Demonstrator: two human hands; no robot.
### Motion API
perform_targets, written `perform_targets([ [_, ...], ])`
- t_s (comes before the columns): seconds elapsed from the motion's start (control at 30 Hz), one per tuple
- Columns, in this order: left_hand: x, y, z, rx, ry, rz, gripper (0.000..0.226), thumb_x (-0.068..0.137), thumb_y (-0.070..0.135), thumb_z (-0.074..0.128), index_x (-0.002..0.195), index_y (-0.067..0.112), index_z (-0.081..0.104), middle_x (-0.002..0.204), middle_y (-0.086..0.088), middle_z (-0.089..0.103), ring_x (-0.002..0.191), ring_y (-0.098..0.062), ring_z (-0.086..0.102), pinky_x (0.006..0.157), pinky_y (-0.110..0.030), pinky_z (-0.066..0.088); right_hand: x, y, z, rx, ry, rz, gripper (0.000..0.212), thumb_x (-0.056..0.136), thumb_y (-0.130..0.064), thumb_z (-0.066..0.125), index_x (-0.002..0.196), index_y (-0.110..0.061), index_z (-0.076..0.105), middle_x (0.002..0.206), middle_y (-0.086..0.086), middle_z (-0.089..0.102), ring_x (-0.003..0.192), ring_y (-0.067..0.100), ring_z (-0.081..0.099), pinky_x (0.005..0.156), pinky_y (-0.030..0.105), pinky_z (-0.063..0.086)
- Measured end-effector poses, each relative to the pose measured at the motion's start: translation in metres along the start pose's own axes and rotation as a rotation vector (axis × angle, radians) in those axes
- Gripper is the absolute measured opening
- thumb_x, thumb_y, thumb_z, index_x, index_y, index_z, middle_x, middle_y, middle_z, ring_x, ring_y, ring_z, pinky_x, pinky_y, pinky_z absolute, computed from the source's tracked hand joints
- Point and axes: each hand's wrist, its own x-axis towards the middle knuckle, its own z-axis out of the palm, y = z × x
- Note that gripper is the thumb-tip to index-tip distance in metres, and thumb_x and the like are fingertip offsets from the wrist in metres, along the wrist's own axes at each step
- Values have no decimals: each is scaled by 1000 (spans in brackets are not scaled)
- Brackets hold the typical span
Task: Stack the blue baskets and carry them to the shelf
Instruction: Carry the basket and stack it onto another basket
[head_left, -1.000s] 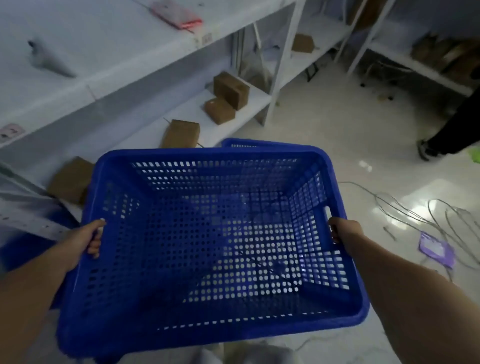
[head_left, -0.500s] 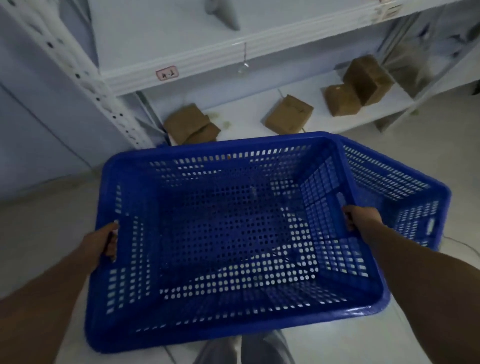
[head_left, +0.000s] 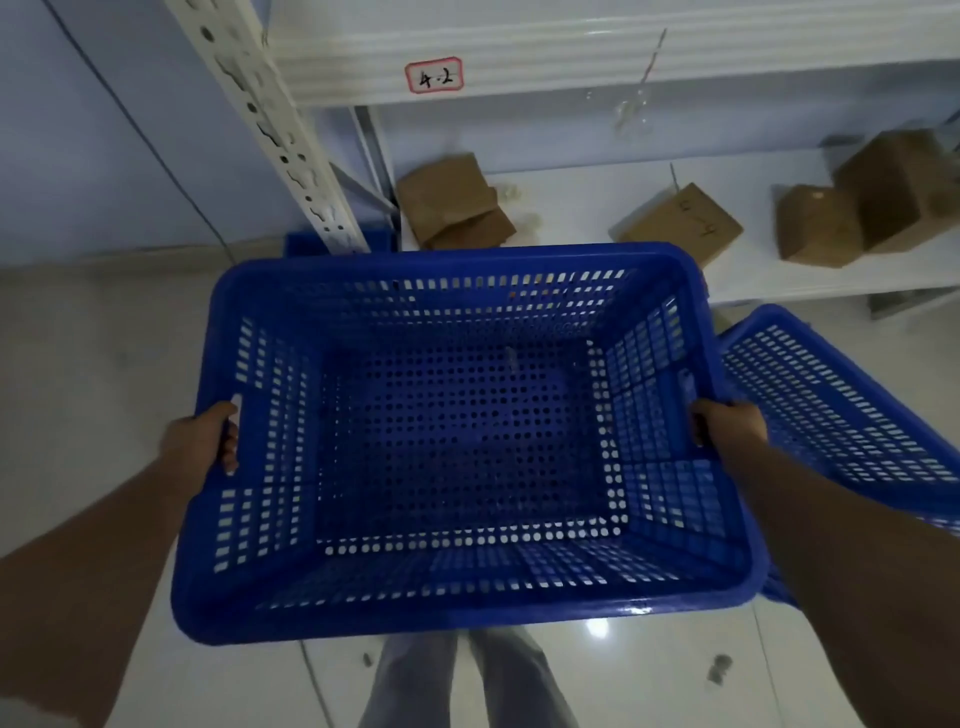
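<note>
Head view: the person is standing over a blue basket (head_left: 467, 441), which is filling the middle of the frame, open side up and empty. The left hand (head_left: 202, 441) is gripping the basket's side at 9 o'clock, fingers curled through the handle slot and thumb outside the rim. The right hand (head_left: 727, 428) is gripping the opposite side at 3 o'clock, closed over the rim in the same way. Both hands are clamped on the basket, and it is hanging level between them above the floor (head_left: 93, 405); the person's trouser legs are showing at 6 o'clock beneath it.

A second basket (head_left: 841, 415) is lying at 3 to 4 o'clock, just beyond the right hand and partly under the held basket's right edge; whether the two are touching I cannot tell. Its long axis is running from about 1 o'clock toward 5 o'clock, skewed against the held one, whose long axis is running 9 to 3. The right hand is plainly the nearer one.

The shelf (head_left: 597, 208) is lying at 12 o'clock, its lower deck carrying several boxes (head_left: 680, 223), with a post (head_left: 270, 130) at 11 o'clock and a label (head_left: 434, 75) on the upper beam. Stacking, I judge, is not yet done: the held basket would need to swing rightward and turn to match the other's skew.
</note>
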Motion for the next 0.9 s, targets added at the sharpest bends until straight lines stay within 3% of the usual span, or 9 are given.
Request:
perform_targets([
  [0.1, 21, -3, 5, 11, 66, 38, 29, 92, 23, 58, 67, 8, 53, 62, -13, 49, 37, -21, 45, 46, -31, 42, 8, -15, 19, 31, -15, -15, 11, 87, -9, 59, 98, -7, 55, 68, 11, 56, 59, 26, 53, 81, 46, 53],
  [0.17, 34, -4, 9, 0, 73, 54, 17, 92, 19, 58, 83, 4, 57, 66, -14, 53, 48, -24, 48, 41, -26, 46, 13, -22, 31, 57, -2, -5, 13, 88, -12, 59, 100, -9, 57, 77, 14, 61, 68, 32, 58, 85, 48, 53],
  [0.27, 52, -1, 16, -19, 62, 49, 19, 92, 19, 56, 107, 7, 58, 74, -11, 58, 61, -25, 53, 61, -34, 51, 39, -19, 45, 86, 18, 27, 46, 78, -23, 66, 122, -13, 62, 116, 20, 66, 100, 41, 63, 90, 54, 52],
  [0.33, 62, 5, 18, -40, 34, 58, 20, 93, 19, 56, 110, 8, 55, 76, -9, 58, 64, -22, 54, 65, -33, 48, 65, -11, 53, 84, 20, 29, 53, 77, -25, 66, 129, -16, 58, 123, 19, 63, 106, 42, 61, 91, 55, 51],
  [0.4, 68, 7, 18, -36, 1, 57, 20, 93, 17, 55, 112, 10, 51, 78, -7, 57, 67, -20, 54, 64, -31, 47, 46, -27, 61, 67, 14, 25, 49, 81, -23, 64, 129, -15, 57, 117, 19, 65, 105, 41, 61, 93, 55, 50],
  [0.53, 74, 9, 15, 46, -29, 84, 20, 93, 12, 54, 112, 6, 51, 82, -13, 57, 65, -23, 52, 78, -40, 47, 25, -37, 69, 6, 26, -33, 34, 87, -17, 57, 120, -8, 58, 79, 7, 62, 83, 32, 59, 89, 53, 49],
  [0.7, 77, 8, 14, 26, 3, 72, 20, 92, 20, 56, 108, 8, 53, 81, -12, 59, 66, -24, 54, 83, -42, 49, 18, -47, 67, -3, -6, 33, 23, 89, -18, 58, 111, -12, 59, 77, 9, 61, 88, 36, 60, 94, 54, 49],
  [0.83, 82, 5, 3, 36, 42, 44, 24, 90, 24, 56, 107, 7, 54, 89, -15, 61, 69, -27, 55, 89, -46, 51, 22, -46, 70, -48, -17, 52, 45, 86, -25, 61, 127, -8, 56, 115, 22, 64, 105, 42, 60, 94, 55, 49],
  [0.9, 87, 5, -3, 44, 38, 27, 29, 91, 24, 55, 112, 5, 55, 95, -18, 61, 75, -29, 57, 90, -47, 50, 22, -46, 76, -70, -31, 66, 52, 86, -27, 60, 133, -7, 52, 129, 21, 58, 103, 39, 59, 92, 48, 49],
])
